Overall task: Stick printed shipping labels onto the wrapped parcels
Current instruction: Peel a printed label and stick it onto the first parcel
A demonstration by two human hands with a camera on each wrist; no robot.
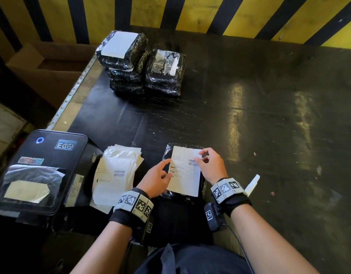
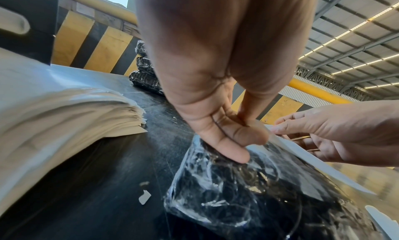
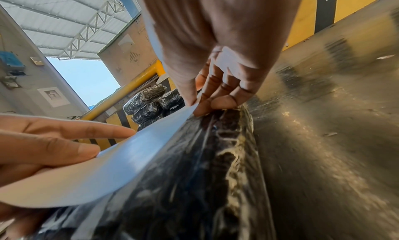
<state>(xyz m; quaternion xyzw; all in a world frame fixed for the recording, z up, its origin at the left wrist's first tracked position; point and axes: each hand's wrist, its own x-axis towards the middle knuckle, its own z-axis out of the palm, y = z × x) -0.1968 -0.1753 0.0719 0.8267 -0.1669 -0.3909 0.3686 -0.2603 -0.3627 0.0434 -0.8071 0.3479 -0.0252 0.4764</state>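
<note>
A black wrapped parcel (image 1: 185, 195) lies on the dark table near the front edge. A white printed shipping label (image 1: 185, 173) hovers over its top, bowed upward in the right wrist view (image 3: 129, 160). My right hand (image 1: 199, 158) pinches the label's far right corner between thumb and fingers (image 3: 212, 102). My left hand (image 1: 168, 169) holds the label's left edge, thumb on top and index finger stretched out. In the left wrist view its lower fingers (image 2: 235, 151) press on the parcel (image 2: 248, 197). The label's underside is hidden.
A black label printer (image 1: 38, 169) sits at the front left, with a fanned pile of white sheets (image 1: 115, 173) beside it. Two stacks of wrapped parcels (image 1: 123, 62) (image 1: 165, 72) stand at the back. A white paper strip (image 1: 252, 183) lies right of my wrist. A yellow-black barrier (image 1: 190, 12) borders the table.
</note>
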